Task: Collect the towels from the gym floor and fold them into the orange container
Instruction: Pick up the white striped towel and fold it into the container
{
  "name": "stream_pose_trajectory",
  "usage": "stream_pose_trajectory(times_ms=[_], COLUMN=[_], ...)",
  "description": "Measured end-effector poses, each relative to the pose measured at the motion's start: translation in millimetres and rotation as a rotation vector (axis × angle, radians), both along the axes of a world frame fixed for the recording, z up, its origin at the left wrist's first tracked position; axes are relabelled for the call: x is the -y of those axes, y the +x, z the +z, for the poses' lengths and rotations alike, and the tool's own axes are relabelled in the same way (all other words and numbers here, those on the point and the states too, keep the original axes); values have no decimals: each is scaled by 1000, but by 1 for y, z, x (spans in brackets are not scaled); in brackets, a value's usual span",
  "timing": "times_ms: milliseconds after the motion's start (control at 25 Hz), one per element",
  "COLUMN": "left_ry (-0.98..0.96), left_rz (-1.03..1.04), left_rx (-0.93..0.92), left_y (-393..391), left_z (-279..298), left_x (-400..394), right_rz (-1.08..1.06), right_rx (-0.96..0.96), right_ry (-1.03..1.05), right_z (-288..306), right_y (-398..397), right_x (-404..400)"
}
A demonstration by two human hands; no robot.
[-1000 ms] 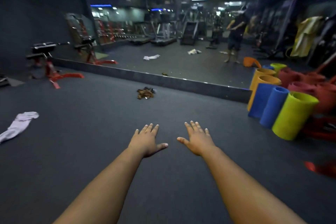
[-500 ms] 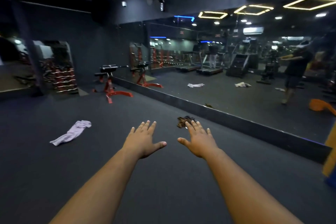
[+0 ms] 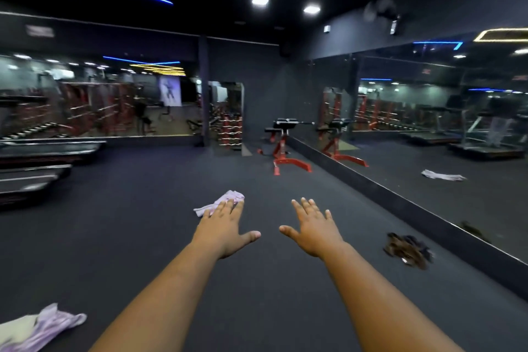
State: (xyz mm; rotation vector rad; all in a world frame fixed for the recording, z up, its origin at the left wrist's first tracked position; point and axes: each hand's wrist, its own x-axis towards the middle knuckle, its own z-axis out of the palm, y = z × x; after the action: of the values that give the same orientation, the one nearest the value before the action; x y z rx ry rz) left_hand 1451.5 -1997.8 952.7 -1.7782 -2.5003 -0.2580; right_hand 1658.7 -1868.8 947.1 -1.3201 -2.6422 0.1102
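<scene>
A pale lilac towel [image 3: 225, 198] lies crumpled on the dark floor ahead, partly hidden behind the fingers of my left hand [image 3: 225, 227]. My left hand is stretched forward, fingers straight, holding nothing. Beside it my right hand [image 3: 314, 228] is held out the same way with spread fingers and empty. A second lilac-and-cream towel [image 3: 40, 328] lies at the bottom left corner. A brown crumpled towel [image 3: 407, 250] lies to the right near the mirror base. The orange container is out of view.
A wall mirror [image 3: 428, 128] with a raised base edge runs along the right; it reflects a pale towel [image 3: 443, 175]. A red-and-black bench [image 3: 285, 148] stands ahead by the mirror. Treadmills [image 3: 37, 163] line the left side.
The view has swung left: the coloured rolls and the orange container's reflection have left the frame, the lilac towel now lies behind my left fingers, and a second towel shows at bottom left.
</scene>
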Motion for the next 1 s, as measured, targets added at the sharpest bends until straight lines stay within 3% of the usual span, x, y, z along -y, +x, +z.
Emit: stream_pose_trajectory(times_ms=[240,600,1000], left_ry=[-53,-58,-65], left_rz=[127,151,197], left_rx=[-12,-6,10], left_y=[-86,-232,-362], left_z=[-11,2,-12], left_x=[-49,-180,-381], right_rz=[84,102,142], right_rx=[6,-23,-41], right_ry=[-17,-14,-24], right_z=[-17,-7,-20], right_y=[-107,-263,-400], right_x=[-72,-205,-414])
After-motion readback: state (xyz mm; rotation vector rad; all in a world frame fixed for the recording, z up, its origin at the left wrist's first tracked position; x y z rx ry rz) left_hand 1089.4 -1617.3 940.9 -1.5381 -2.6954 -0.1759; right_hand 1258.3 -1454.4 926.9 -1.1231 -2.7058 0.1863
